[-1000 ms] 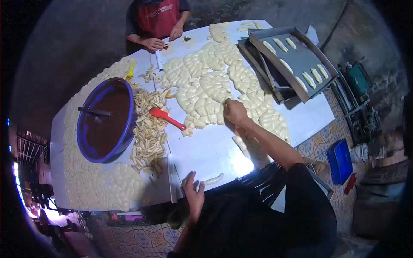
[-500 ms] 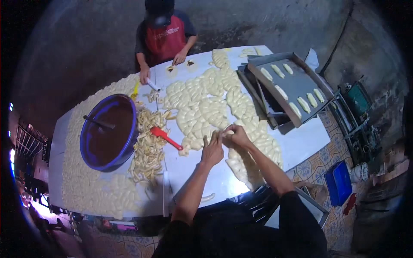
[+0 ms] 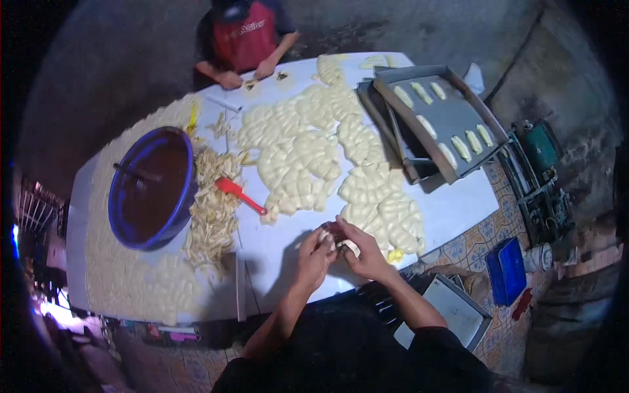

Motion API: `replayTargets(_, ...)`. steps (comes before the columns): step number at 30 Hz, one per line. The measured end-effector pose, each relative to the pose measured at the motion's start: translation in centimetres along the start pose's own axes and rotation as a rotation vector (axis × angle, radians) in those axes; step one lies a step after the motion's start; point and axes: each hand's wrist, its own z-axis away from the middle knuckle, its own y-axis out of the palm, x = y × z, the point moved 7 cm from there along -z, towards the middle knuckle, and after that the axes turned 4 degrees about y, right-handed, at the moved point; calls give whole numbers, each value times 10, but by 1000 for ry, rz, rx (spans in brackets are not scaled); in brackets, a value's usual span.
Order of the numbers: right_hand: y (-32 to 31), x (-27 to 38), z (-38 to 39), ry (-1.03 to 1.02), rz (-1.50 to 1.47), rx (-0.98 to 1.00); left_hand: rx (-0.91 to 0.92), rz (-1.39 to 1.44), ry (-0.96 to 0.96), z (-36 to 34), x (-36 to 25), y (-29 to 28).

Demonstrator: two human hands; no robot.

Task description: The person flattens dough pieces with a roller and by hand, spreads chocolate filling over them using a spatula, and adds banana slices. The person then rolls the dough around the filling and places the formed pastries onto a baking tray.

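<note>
My left hand (image 3: pixel 316 261) and my right hand (image 3: pixel 364 254) are close together over the table's near edge. Their fingers curl around pale dough (image 3: pixel 350 247), which shows between and beside the fingertips; its shape is mostly covered. Just beyond and to the right lie clusters of rounded, pale dough pieces (image 3: pixel 383 203), packed side by side. Another broad cluster of dough pieces (image 3: pixel 298 164) spreads across the middle. By my right wrist sits a small yellow lump (image 3: pixel 395 255).
To the left stands a blue basin (image 3: pixel 190 190) of brown paste, a dark handle in it. A red spatula (image 3: pixel 239 195) lies by a heap of pale strips (image 3: pixel 213 219). Stacked trays (image 3: pixel 419 72) with shaped dough occupy the right. Across the table a person (image 3: pixel 246 39) handles dough rounds.
Both hands have drawn back toward me from the dough clusters, now cupped together around dough. The view has shifted slightly. The person opposite has let go of a white roller-like tube.
</note>
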Motion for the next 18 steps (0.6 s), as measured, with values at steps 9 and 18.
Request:
replayTargets(9, 112, -47, 5, 351, -44, 63, -268, -831, 577, 63, -27, -97)
replayTargets(18, 136, -81, 26, 300, 303, 211, -514, -1241, 568, 68, -37, -162)
